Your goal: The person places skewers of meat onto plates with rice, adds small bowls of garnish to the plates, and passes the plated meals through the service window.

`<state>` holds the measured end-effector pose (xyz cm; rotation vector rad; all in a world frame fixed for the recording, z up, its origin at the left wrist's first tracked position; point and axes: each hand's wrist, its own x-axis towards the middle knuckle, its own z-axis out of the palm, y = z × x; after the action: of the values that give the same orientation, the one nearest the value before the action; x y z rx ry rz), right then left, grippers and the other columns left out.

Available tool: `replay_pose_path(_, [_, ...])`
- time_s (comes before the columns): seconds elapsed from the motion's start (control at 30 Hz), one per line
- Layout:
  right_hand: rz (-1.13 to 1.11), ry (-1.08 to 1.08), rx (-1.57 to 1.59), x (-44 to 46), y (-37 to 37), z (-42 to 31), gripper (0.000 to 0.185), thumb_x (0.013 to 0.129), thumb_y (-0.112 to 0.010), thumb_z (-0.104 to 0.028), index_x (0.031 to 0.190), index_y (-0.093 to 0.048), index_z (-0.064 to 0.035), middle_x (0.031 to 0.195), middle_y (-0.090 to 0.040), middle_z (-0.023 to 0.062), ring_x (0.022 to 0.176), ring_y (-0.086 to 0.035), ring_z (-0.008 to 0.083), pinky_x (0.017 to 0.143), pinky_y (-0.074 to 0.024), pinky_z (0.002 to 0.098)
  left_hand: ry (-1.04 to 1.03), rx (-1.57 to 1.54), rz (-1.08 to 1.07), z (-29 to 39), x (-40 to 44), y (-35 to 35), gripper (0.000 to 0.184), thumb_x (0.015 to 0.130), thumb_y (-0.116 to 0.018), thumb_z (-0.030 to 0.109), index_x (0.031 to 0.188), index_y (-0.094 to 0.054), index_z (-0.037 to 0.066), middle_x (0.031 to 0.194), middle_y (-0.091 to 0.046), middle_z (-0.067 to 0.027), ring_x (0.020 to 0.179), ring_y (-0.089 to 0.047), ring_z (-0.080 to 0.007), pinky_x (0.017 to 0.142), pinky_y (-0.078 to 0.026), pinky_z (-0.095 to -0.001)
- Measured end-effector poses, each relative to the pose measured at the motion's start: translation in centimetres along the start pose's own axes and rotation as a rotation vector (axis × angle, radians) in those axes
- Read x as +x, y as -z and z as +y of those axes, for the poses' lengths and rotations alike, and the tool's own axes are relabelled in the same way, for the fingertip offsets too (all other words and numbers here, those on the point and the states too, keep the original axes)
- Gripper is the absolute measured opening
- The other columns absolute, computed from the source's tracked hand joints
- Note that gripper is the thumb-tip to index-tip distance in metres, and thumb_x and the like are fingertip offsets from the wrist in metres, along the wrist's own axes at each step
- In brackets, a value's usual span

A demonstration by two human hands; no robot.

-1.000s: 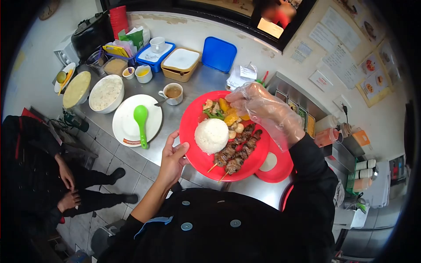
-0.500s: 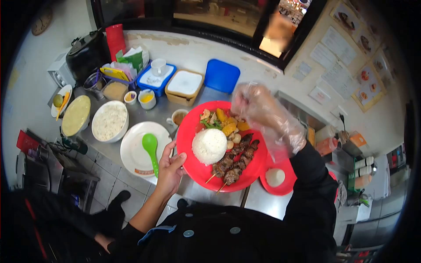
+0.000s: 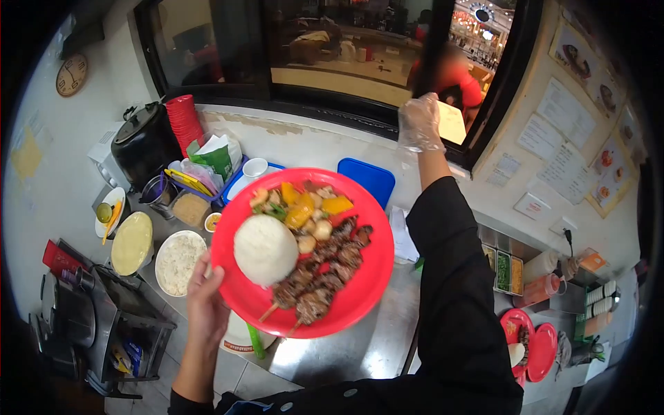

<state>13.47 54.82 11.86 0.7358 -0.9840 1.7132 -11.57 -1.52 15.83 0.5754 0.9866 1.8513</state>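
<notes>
My left hand [image 3: 206,304] grips the left edge of a red plate [image 3: 370,290], its thumb on the rim, and holds it up over the counter. On the plate lie a mound of white rice [image 3: 265,250], skewers of browned meat [image 3: 321,273], and mixed vegetables [image 3: 299,211] with orange-yellow pieces. My right hand [image 3: 420,124], in a clear plastic glove, is raised to the window. Its fingers are curled at the dark upright window frame [image 3: 434,52]. Under the red plate, a white plate [image 3: 238,337] and a green spoon [image 3: 255,341] are mostly hidden.
Bowls of rice [image 3: 178,263] and a pale yellow food [image 3: 132,243] stand at the left. A black pot [image 3: 144,135] and stacked red cups [image 3: 184,124] are behind. Another red plate [image 3: 543,353] lies at lower right. Beyond the window is a person in red [image 3: 467,79].
My right hand has moved from above the plate up to the window frame. My left hand has raised the red plate and shifted it left. The view has tilted up toward the window.
</notes>
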Motion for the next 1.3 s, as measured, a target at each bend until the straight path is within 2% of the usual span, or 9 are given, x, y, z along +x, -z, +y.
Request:
replay_pose_path(0.07, [0.163, -0.332, -0.948, -1.2, -9.3, -1.8, 0.027, 0.089, -0.044, -0.038, 0.083, -0.051, -0.0126, 0.083, -0.051, 0.0041, 0.076, -0.049, 0.0187, 0.068, -0.0405, 0.0337, -0.007, 0.032, -0.016, 0.3, 2.3, -0.8, 0.036, 0.086, -0.055, 0.010, 0.119, -0.043, 0.002, 0.117, -0.054, -0.0126, 0.106, -0.055, -0.0213, 0.091, -0.046, -0.0359])
replay_pose_path(0.13, [0.097, -0.678, -1.341, -1.3, -15.0, -3.4, 0.032, 0.086, -0.050, -0.035, 0.102, -0.051, -0.0075, 0.103, -0.050, 0.0073, 0.096, -0.047, 0.0189, 0.079, -0.0386, 0.0314, -0.026, 0.029, -0.083, -0.7, 4.9, -2.1, 0.037, 0.086, -0.055, 0.010, 0.120, -0.043, 0.002, 0.117, -0.054, -0.0125, 0.106, -0.055, -0.0217, 0.091, -0.046, -0.0358])
replay_pose_path(0.23, [0.077, -0.763, -1.328, -2.8, -21.6, -5.2, 0.047, 0.084, -0.056, -0.032, 0.120, -0.051, -0.0024, 0.123, -0.049, 0.0106, 0.116, -0.045, 0.0191, 0.091, -0.0368, 0.0290, 0.011, 0.013, -0.126, -3.0, 8.6, -6.3, 0.039, 0.086, -0.055, 0.010, 0.122, -0.042, 0.002, 0.117, -0.054, -0.0130, 0.105, -0.056, -0.0227, 0.088, -0.048, -0.0389])
replay_pose_path(0.37, [0.341, -0.175, -1.310, -8.7, -30.5, -6.7, 0.043, 0.083, -0.059, -0.031, 0.114, -0.054, -0.0011, 0.109, -0.057, 0.0087, 0.104, -0.052, 0.0182, 0.094, -0.0359, 0.0303, 0.038, -0.035, -0.238, -8.5, 15.6, -11.9, 0.043, 0.087, -0.052, 0.008, 0.125, -0.034, 0.000, 0.114, -0.052, -0.0175, 0.103, -0.056, -0.0298, 0.084, -0.051, -0.0448])
replay_pose_path(0.57, [0.606, -0.603, -1.381, -23.0, -36.8, -10.9, 0.024, 0.088, -0.054, -0.010, 0.109, -0.058, 0.0006, 0.096, -0.062, 0.0085, 0.090, -0.059, 0.0153, 0.080, -0.0478, 0.0281, 0.024, -0.183, -0.183, -16.2, 24.2, -19.9, 0.040, 0.086, -0.047, 0.002, 0.120, -0.027, -0.004, 0.116, -0.043, -0.0263, 0.097, -0.057, -0.0384, 0.072, -0.055, -0.0522])
replay_pose_path(0.8, [1.027, -0.602, -1.378, -32.3, -46.4, -11.9, 0.028, 0.085, -0.058, -0.014, 0.107, -0.058, 0.0032, 0.092, -0.063, 0.0117, 0.078, -0.060, 0.0177, 0.071, -0.0489, 0.0294, -0.028, -0.122, -0.196, -18.0, 28.8, -25.1, 0.034, 0.083, -0.039, -0.004, 0.115, -0.027, -0.005, 0.115, -0.042, -0.0241, 0.092, -0.059, -0.0387, 0.064, -0.058, -0.0512])
replay_pose_path(0.9, [1.199, -0.418, -1.298, -34.0, -47.6, -10.5, 0.027, 0.084, -0.059, -0.013, 0.105, -0.059, 0.0039, 0.091, -0.063, 0.0130, 0.075, -0.060, 0.0181, 0.069, -0.0490, 0.0300, 0.044, -0.073, -0.097, -17.4, 29.2, -27.2, 0.039, 0.088, -0.040, 0.002, 0.126, -0.032, -0.003, 0.128, -0.036, -0.0278, 0.114, -0.044, -0.0455, 0.079, -0.048, -0.0615])
replay_pose_path(1.07, [1.101, -0.416, -1.183, -34.0, -47.9, -8.1, 0.025, 0.084, -0.059, -0.012, 0.103, -0.060, 0.0030, 0.090, -0.063, 0.0133, 0.077, -0.060, 0.0185, 0.070, -0.0498, 0.0297, 0.389, 0.401, -0.518, -13.1, 25.4, -26.1, 0.064, 0.087, -0.053, 0.017, 0.139, -0.018, 0.002, 0.147, 0.004, -0.0202, 0.131, 0.004, -0.0492, 0.091, -0.028, -0.0697])
replay_pose_path(1.3, [1.007, -0.537, -0.998, -33.1, -46.9, -1.4, 0.024, 0.082, -0.062, -0.007, 0.104, -0.060, 0.0037, 0.091, -0.061, 0.0125, 0.081, -0.060, 0.0180, 0.072, -0.0511, 0.0307, 0.252, 0.959, -0.533, -1.0, 22.8, -10.4, 0.056, 0.082, -0.062, 0.035, 0.129, -0.045, 0.009, 0.139, -0.027, -0.0207, 0.125, -0.032, -0.0409, 0.089, -0.044, -0.0484])
